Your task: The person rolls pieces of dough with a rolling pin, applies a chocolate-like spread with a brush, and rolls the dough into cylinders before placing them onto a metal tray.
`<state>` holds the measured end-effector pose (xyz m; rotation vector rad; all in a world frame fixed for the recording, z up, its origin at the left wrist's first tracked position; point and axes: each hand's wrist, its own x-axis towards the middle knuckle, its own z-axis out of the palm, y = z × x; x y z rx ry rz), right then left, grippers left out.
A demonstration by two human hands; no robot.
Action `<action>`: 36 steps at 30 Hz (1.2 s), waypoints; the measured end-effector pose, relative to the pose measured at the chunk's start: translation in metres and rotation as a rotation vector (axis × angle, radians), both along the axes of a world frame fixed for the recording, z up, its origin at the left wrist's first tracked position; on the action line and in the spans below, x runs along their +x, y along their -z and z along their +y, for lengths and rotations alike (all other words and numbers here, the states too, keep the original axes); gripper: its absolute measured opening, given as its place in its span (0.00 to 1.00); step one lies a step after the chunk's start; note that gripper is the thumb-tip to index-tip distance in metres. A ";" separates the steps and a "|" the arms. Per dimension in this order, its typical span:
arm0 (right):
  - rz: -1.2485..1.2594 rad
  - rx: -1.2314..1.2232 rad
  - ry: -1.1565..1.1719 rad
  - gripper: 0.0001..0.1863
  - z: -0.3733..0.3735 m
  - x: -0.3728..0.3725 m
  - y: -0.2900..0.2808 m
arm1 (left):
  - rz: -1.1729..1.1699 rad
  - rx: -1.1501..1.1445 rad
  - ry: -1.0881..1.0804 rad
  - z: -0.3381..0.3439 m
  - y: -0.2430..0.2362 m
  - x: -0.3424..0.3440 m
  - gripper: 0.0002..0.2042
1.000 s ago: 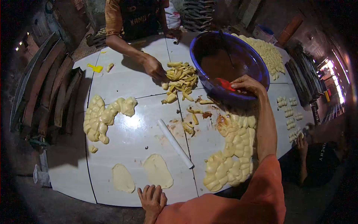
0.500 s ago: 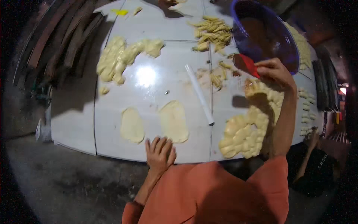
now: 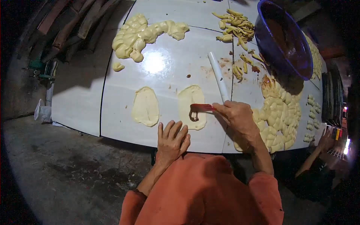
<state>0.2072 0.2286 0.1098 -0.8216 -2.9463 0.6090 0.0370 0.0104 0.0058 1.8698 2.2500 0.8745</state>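
Note:
My right hand (image 3: pixel 239 117) grips a red spatula (image 3: pixel 204 107), its blade over the right-hand flattened dough piece (image 3: pixel 188 96). A loop of dark brown paste (image 3: pixel 193 115) lies on that dough under the blade. My left hand (image 3: pixel 172 139) rests palm down at the table's near edge with its fingers stretched out and nothing in it. Just beyond its fingertips is a second flat oval of plain dough (image 3: pixel 145 107). A white rod-shaped rolling pin (image 3: pixel 218 74) lies beyond my right hand, its near end partly behind that hand.
A purple basin (image 3: pixel 263 37) with brown contents stands at the far right beside peeled banana pieces (image 3: pixel 240 29). Dough lumps cover the table on the right (image 3: pixel 281 120) and far left (image 3: pixel 129 37). Another person's arm (image 3: pixel 313 155) reaches in at the right edge.
My right hand has brought the red spatula from beside the basin down and left onto the right dough piece, where brown paste now shows. The view has shifted; my left hand stays near the dough.

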 end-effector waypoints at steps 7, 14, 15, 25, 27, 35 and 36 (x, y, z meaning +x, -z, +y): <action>0.077 0.172 -0.033 0.16 -0.029 0.003 0.011 | 0.014 -0.006 -0.030 -0.004 -0.001 -0.005 0.19; 0.133 0.121 0.096 0.15 -0.041 0.011 0.035 | 0.012 -0.033 0.014 0.001 -0.005 -0.006 0.20; 0.157 0.136 0.122 0.15 -0.040 0.013 0.037 | -0.017 -0.073 0.017 0.001 -0.005 -0.007 0.19; 0.187 0.146 0.165 0.08 -0.043 0.021 0.056 | 0.108 0.026 0.064 -0.003 0.018 -0.002 0.16; 0.048 -0.077 0.201 0.09 -0.042 0.025 0.061 | 0.157 0.029 0.065 -0.002 0.018 0.002 0.15; 0.621 -0.800 0.597 0.15 0.032 0.057 0.028 | 0.112 0.007 0.048 -0.001 0.019 -0.005 0.14; 0.650 -0.741 0.635 0.14 0.053 0.059 0.006 | 0.069 0.027 0.041 -0.002 0.012 -0.010 0.13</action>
